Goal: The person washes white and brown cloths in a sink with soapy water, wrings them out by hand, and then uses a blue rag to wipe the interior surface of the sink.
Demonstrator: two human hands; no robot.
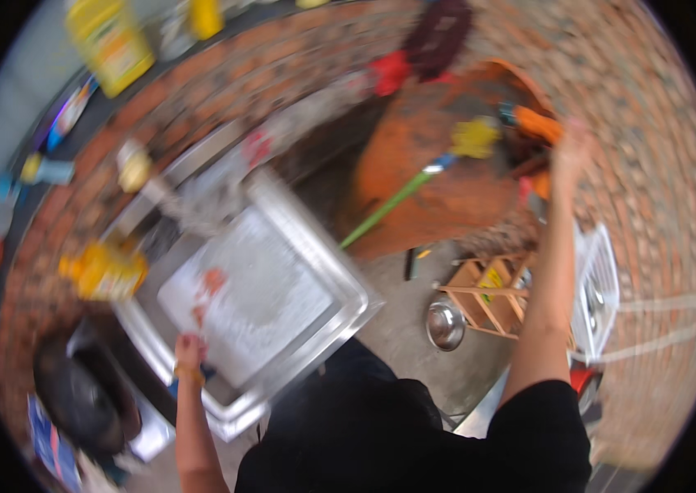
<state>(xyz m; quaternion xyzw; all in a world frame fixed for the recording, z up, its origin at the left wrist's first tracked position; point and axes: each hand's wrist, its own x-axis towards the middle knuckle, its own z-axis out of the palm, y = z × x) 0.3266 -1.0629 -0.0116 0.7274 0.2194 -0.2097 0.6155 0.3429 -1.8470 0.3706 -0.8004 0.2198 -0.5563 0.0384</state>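
Note:
My left hand [189, 351] is over the lower left edge of a white board [299, 271] set in a stainless steel sink [335, 277]. Blue shows beside and under the wrist, but blur hides whether the fingers hold anything. Reddish-orange food bits [212, 280] lie on the wet board just beyond that hand. My right arm is stretched out far to the right. There my right hand [573, 145] is up at the brick wall, at or beside an orange-handled tool [536, 123]; whether it grips the tool is too blurred to tell.
A green-handled brush with a yellow head [474, 137] leans by a rusty orange panel [397, 154]. Left of the sink are a yellow bottle [111, 271] and a dark wok [77, 388]. A wooden rack [490, 296], steel bowl [445, 323] and white basket [597, 289] stand right.

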